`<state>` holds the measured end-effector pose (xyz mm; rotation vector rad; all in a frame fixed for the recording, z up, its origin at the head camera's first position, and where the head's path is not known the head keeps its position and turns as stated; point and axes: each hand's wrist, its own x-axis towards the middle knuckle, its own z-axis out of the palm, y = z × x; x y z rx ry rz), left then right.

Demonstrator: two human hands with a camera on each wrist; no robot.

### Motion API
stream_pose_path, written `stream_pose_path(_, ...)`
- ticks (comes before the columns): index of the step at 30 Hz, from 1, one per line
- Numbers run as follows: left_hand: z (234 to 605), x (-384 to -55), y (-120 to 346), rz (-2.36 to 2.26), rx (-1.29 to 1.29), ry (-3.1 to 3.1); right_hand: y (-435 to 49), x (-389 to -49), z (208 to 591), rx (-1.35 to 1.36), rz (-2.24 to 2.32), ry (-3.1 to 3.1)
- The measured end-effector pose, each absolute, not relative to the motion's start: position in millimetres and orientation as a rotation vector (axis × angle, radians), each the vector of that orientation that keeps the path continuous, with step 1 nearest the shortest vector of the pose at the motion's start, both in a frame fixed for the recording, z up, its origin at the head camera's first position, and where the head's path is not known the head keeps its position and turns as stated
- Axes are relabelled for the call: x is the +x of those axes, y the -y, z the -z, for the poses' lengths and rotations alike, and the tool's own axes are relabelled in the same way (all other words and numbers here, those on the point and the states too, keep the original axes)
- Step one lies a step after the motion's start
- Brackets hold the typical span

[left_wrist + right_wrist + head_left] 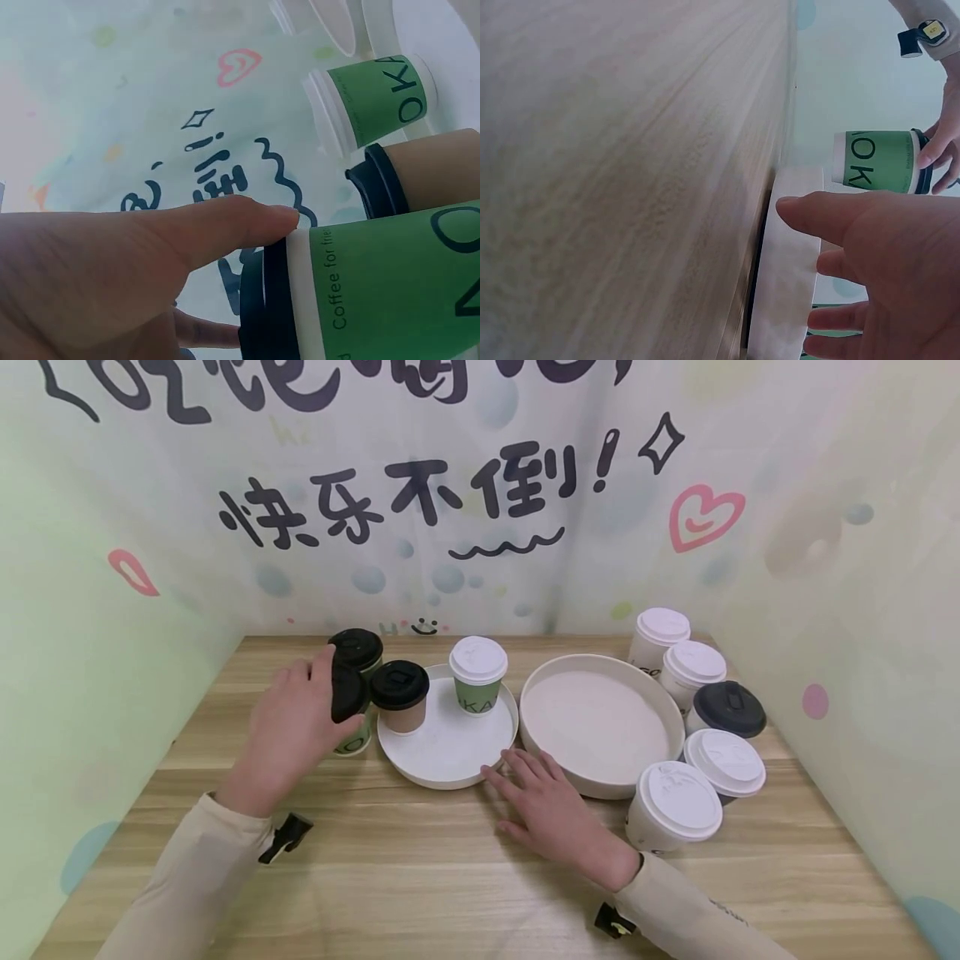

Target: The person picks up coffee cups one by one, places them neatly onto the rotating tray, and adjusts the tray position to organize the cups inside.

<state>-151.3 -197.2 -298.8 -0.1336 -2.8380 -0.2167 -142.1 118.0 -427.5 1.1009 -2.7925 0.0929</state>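
My left hand (288,727) holds a green paper coffee cup (390,285) by its black lid (270,300), thumb on one side and fingers on the other. The cup is upright left of a round white tray (442,768); whether its base touches the table I cannot tell. On that tray stand a brown cup with a black lid (405,717) and a green cup with a white lid (477,693). My right hand (551,814) has its fingers extended at the tray's front right rim, holding nothing.
Behind the held cup stands another black-lidded cup (357,647). A deeper cream round tray (600,785) adjoins the white one. Several lidded cups line its right side, among them a dark-lidded cup (727,708) and a white-lidded cup (675,806). A printed cloth backdrop (480,585) rises behind.
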Motion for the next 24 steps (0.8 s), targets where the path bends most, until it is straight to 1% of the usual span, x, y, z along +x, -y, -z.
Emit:
stream_pose_path(11,288,-141,183,0.197,-0.217,2.910,-119,-142,428,1.103,-0.078,2.791)
stream_pose_path(24,291,-139,166,0.228,-0.323,2.916,-119,-143,430,1.106,-0.094,2.792)
